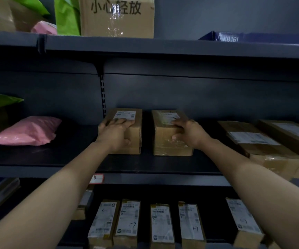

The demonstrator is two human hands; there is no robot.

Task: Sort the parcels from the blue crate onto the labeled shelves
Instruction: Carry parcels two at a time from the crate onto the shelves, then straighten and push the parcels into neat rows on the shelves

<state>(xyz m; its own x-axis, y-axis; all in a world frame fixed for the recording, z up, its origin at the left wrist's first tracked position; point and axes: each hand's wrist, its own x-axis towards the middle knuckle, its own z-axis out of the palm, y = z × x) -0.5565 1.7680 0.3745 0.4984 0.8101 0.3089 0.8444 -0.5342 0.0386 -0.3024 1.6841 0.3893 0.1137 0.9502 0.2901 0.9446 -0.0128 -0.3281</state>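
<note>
1. Dark shelf (145,164) holds two boxes with a gap between them
2. Left hand (115,133) grips left box (136,126), right hand (188,132) grips right box (163,135), fingers on top, thumbs in front
3. Five long boxes (162,223) below, bottoms cut off, labels (127,218) blurry

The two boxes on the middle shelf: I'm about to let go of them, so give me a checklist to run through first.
1. Left box sits flat on the middle shelf: ok.
2. Right box sits flat, behind the front edge: ok.
3. Boxes apart, neither leaning on the other: ok.
4. Shelf tag matches the box labels: cannot tell; the tag seems to read 6, and the labels are blurred.
5. Neighbours undisturbed: ok; pink bag and stacked boxes lie apart from both.
6. Hands free: not ok; left hand and right hand each grip a box.
</note>
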